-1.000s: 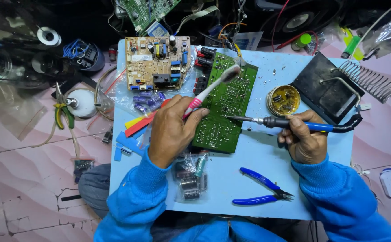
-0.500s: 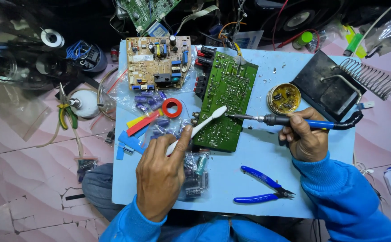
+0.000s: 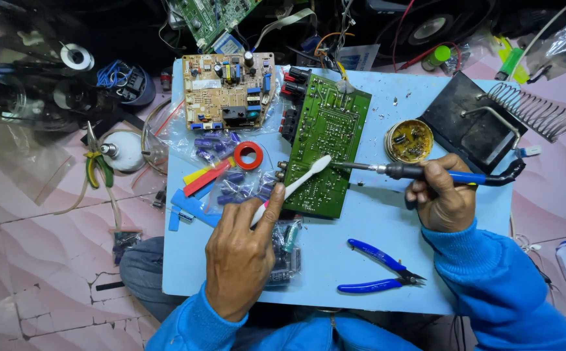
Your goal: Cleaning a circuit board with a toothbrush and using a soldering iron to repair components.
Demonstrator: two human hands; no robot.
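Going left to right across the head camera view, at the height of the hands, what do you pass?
Left hand → toothbrush → green circuit board → soldering iron → right hand.

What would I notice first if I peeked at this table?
The green board in the middle of the blue table. The left hand points a white toothbrush at it, and the right hand holds a soldering iron beside it. Blue pliers lie nearer the person.
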